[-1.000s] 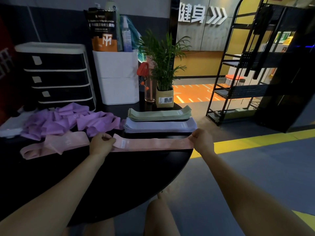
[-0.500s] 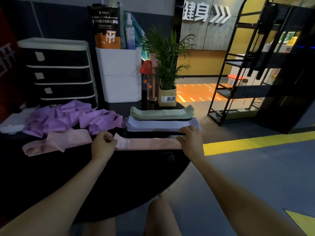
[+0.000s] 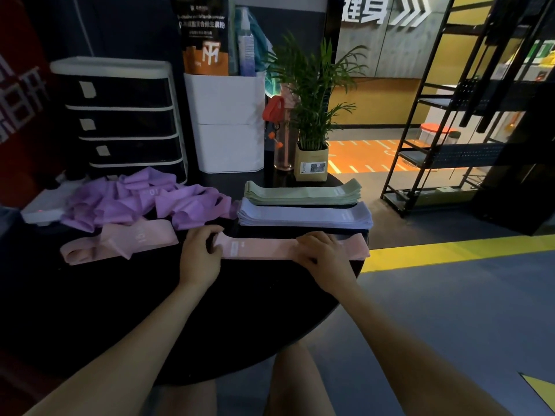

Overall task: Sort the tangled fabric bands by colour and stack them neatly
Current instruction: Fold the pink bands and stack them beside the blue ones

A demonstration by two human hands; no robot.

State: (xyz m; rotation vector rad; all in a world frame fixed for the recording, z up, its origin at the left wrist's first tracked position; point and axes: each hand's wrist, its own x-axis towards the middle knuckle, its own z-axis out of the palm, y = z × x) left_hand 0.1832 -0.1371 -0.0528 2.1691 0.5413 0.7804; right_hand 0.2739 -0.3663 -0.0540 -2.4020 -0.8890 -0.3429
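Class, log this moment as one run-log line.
left hand: grips pink band end | right hand: presses it flat | green stack, lavender stack: done | purple pile: tangled

On the wall ahead I read white characters "健身" with three arrows. The dark pouch shows an "MT"-like logo; its small print is too blurred for me.

I see a dim room with a round black surface near me. At its far left stands a black drawer unit, beside it a white bin and a potted plant. To the right a black metal shelf rack stands on grey floor crossed by a yellow stripe. Far off, an orange floor glows brightly.
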